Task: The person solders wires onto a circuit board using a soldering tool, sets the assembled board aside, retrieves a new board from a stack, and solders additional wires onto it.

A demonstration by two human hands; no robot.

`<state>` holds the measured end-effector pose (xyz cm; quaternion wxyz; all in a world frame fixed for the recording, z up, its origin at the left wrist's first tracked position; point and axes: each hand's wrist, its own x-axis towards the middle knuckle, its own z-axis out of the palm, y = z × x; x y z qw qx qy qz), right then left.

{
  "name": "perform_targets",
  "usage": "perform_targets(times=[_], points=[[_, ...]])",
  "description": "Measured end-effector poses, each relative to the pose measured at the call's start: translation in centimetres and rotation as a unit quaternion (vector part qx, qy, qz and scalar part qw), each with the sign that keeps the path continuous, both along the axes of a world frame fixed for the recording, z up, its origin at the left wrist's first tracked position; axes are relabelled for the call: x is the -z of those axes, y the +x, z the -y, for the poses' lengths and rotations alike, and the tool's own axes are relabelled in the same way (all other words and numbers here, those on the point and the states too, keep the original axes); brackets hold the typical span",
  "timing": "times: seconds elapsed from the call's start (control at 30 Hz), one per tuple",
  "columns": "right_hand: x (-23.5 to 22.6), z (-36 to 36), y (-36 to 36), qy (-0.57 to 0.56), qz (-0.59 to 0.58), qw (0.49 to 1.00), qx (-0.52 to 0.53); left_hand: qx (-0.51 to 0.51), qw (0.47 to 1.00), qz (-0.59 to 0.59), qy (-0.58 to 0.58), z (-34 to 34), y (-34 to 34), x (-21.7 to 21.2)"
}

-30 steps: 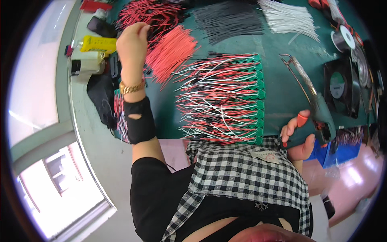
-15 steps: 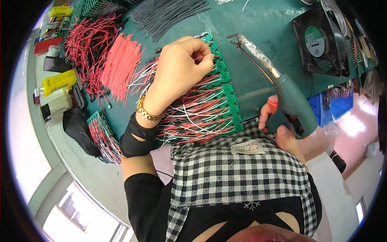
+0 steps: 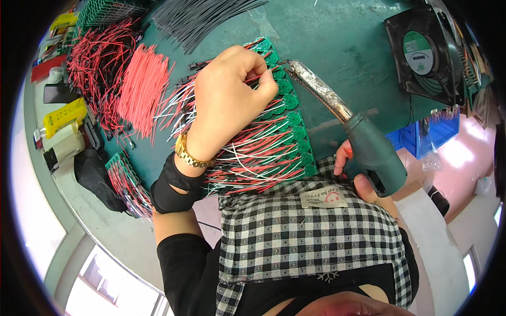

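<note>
The left hand [image 3: 234, 95] is curled above a row of green circuit boards [image 3: 293, 118], with thumb and forefinger pinched together on a thin red wire [image 3: 253, 80], mostly hidden by the fingers. A gold-coloured link watch [image 3: 191, 153] and a soft black wrist support [image 3: 176, 185] are worn on that arm. By the right hand [image 3: 366, 188], fingers curled, a soldering gun [image 3: 372, 150] is gripped; its matte green plastic handle is joined to a scorched, mottled metal barrel, and its dark tip is held at the boards' right edge, just beside the pinching fingertips.

The boards, glossy and rounded like scales, are laid toward the near edge of the green workbench [image 3: 342, 39], with slender red, white and black wires fanned leftward from them. Near the left edge are heaped straight coral-red wires [image 3: 142, 89] and tangled red-and-black leads [image 3: 100, 73]. Dark grey wires [image 3: 203, 20] are spread at the far edge. A square black fan [image 3: 421, 55] is stood by the right edge, its round hub covered by a green-and-white label with small print. At the left edge, a yellow packet [image 3: 64, 117] is marked with dark lettering. On the checked apron [image 3: 311, 237], a cream cloth tag [image 3: 322, 197] is printed with script and a red smiling face.
</note>
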<state>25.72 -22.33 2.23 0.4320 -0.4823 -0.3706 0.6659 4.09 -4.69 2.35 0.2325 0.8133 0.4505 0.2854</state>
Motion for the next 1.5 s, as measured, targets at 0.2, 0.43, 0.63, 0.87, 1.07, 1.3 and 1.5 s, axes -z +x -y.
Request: perform_targets(times=[0.2, 0.43, 0.63, 0.87, 1.07, 1.3, 1.5], points=[[0.9, 0.3, 0.1, 0.031, 0.020, 0.999, -0.019, 0.008, 1.000, -0.010, 0.011, -0.2, 0.1, 0.2], [1.5, 0.5, 0.6, 0.028, 0.087, 0.994, -0.063, -0.002, 1.000, -0.004, 0.007, 0.1, -0.1, 0.5], [1.6, 0.4, 0.3, 0.037, 0.051, 0.997, -0.037, -0.002, 1.000, -0.004, 0.010, 0.0, -0.2, 1.0], [-0.6, 0.0, 0.0, -0.010, -0.014, 0.999, -0.041, 0.010, 0.999, -0.029, 0.019, 0.3, -0.5, 0.8], [-1.0, -1.0, 1.1, 0.023, 0.009, 0.992, -0.125, 0.026, 0.999, -0.022, 0.030, 0.3, -0.5, 1.1], [-0.4, 0.5, 0.1, -0.024, -0.040, 0.998, -0.032, 0.023, 0.998, -0.036, 0.040, 0.3, -0.4, 1.0], [0.2, 0.1, 0.6, 0.014, -0.041, 0.998, -0.038, 0.014, 0.999, -0.039, -0.016, 0.1, -0.4, 0.9]])
